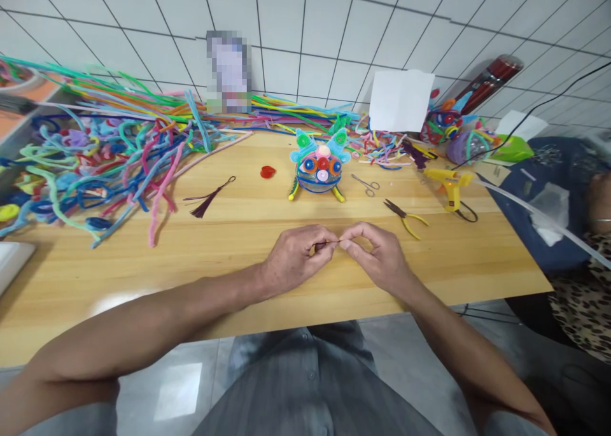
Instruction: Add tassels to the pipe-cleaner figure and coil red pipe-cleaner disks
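Observation:
Above the front half of the wooden table, my left hand [303, 258] and my right hand [377, 251] meet, thumb and forefinger pinched on each. Between their fingertips runs a thin dark thread [338, 240], mostly covered by the fingers. Straight ahead stands a colourful pipe-cleaner animal head [319, 168] with blue ears, a red nose and yellow feet. To its left lie a red round piece [268, 172] and a dark tassel [209, 199] with a looped cord. Small scissors [366, 184] and yellow-handled pliers [407, 218] rest to the right, both untouched.
Tangled pipe cleaners [128, 159] cover the table's left side, with more along the wall. A yellow glue gun [451, 186] with a cable lies at the right. Another person's patterned clothing [580, 296] shows at the right edge. A white paper [401, 100] leans behind.

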`<state>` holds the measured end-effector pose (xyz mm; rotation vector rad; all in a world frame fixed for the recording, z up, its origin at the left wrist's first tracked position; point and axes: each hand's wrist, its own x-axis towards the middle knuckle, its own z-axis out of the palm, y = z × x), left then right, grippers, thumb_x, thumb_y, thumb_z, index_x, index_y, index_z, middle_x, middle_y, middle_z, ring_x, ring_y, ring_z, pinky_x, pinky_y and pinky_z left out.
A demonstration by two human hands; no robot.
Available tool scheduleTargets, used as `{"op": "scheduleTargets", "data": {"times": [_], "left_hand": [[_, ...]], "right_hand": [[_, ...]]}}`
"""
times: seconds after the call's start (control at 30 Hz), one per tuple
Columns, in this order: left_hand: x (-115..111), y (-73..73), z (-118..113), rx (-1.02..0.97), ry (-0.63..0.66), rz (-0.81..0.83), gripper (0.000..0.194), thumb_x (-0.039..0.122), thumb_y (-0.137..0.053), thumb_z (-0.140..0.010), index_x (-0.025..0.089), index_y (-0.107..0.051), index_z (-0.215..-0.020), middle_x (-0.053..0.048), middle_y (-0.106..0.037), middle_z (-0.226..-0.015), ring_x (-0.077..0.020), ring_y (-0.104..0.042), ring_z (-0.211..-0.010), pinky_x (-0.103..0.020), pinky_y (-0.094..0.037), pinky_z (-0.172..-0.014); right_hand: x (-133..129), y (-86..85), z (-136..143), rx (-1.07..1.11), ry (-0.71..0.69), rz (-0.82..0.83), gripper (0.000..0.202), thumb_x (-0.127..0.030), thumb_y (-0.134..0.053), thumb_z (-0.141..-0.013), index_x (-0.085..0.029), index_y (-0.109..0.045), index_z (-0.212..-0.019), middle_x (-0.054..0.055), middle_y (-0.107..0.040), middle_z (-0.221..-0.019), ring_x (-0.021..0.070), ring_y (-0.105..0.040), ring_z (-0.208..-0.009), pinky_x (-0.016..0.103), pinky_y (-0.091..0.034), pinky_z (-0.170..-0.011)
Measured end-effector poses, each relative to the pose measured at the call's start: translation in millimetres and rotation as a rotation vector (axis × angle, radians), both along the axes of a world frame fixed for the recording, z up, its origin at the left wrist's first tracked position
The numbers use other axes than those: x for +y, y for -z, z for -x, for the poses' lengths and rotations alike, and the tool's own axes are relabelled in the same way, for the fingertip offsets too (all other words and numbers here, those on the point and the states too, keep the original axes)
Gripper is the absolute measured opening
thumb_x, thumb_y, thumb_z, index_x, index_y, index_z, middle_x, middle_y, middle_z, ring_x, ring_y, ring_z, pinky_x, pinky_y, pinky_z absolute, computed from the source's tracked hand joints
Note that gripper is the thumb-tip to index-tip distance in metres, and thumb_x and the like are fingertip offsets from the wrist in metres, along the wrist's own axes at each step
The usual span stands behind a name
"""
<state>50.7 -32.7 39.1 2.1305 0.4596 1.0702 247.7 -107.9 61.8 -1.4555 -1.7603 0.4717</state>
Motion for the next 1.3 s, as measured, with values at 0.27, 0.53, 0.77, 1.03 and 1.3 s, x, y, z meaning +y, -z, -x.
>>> {"op": "scheduleTargets", "data": {"times": [0.27,0.53,0.77,1.03,1.3], "left_hand": [[2,6.6,1,0.029,0.018,-0.066,0.014,0.007,-0.060,-0.094,0.016,-0.069,-0.089,-0.002,-0.074,-0.077,-0.0094,-0.066,-0.066,-0.019,-0.049,-0.066],[3,8.9,1,0.051,0.031,-0.053,0.015,0.004,-0.061,-0.093,0.016,-0.069,-0.087,-0.002,-0.074,-0.076,-0.0092,-0.067,-0.067,-0.018,-0.049,-0.065],[4,11.6,1,0.090,-0.024,0.084,0.014,0.008,-0.062,-0.092,0.016,-0.070,-0.085,0.000,-0.073,-0.073,-0.0082,-0.065,-0.063,-0.017,-0.047,-0.062],[8,17.3,-3,0.083,-0.046,0.213,0.014,0.018,-0.064,-0.093,0.016,-0.071,-0.081,0.003,-0.065,-0.064,-0.0074,-0.058,-0.056,-0.016,-0.042,-0.054],[15,19.8,-4,0.055,-0.083,0.318,0.014,0.022,-0.065,-0.092,0.015,-0.071,-0.081,0.003,-0.062,-0.062,-0.0073,-0.053,-0.054,-0.017,-0.041,-0.053]], "right_hand": [[0,8.6,-2,0.100,0.015,0.111,0.007,-0.025,-0.066,-0.093,-0.023,-0.070,-0.089,0.001,-0.078,-0.085,0.0179,-0.073,-0.079,0.030,-0.055,-0.075],[-3,11.8,-11,0.166,0.076,0.173,0.005,-0.028,-0.069,-0.090,-0.023,-0.070,-0.091,0.002,-0.077,-0.088,0.0174,-0.071,-0.081,0.031,-0.057,-0.079],[-28,25.0,-151,0.097,0.891,-0.087,0.031,-0.042,-0.073,-0.081,-0.022,-0.065,-0.102,0.004,-0.070,-0.094,0.0230,-0.069,-0.087,0.046,-0.058,-0.090],[-2,38.4,-244,-0.094,1.063,0.046,0.052,-0.042,-0.080,-0.070,-0.020,-0.059,-0.111,0.016,-0.069,-0.123,0.0320,-0.066,-0.115,0.053,-0.053,-0.106],[48,24.2,-234,-0.120,1.060,0.193,0.022,-0.031,-0.070,-0.079,-0.021,-0.060,-0.095,0.017,-0.074,-0.107,0.0335,-0.068,-0.107,0.053,-0.050,-0.102]]}}
